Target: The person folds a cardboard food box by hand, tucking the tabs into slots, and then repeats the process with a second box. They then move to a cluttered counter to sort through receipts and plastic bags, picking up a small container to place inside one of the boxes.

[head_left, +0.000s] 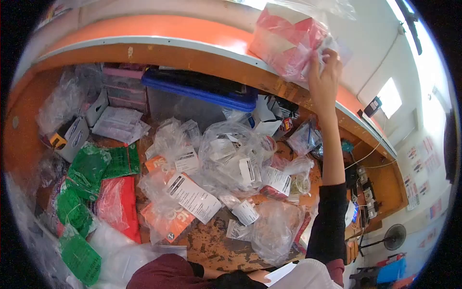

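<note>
My right hand (pixel 326 72) is raised to the orange shelf top, its fingers curled on the gathered clear plastic at the side of a pink and white package (pixel 284 41). The package rests by the shelf's edge. Low in the view, my left hand (pixel 260 276) shows only in part beside a white sheet (pixel 281 274); its fingers are mostly hidden. On the desk between the arms lie clear plastic bags (pixel 231 154) with printed paper slips (pixel 194 196) and an orange packet (pixel 166 221).
Green packets (pixel 86 168) and a red packet (pixel 117 207) lie at the left. Under the shelf stand a blue-lidded clear box (pixel 202 94) and small drawers (pixel 125 89). Cables (pixel 368 159) hang at the right; a fan (pixel 394 236) stands beyond.
</note>
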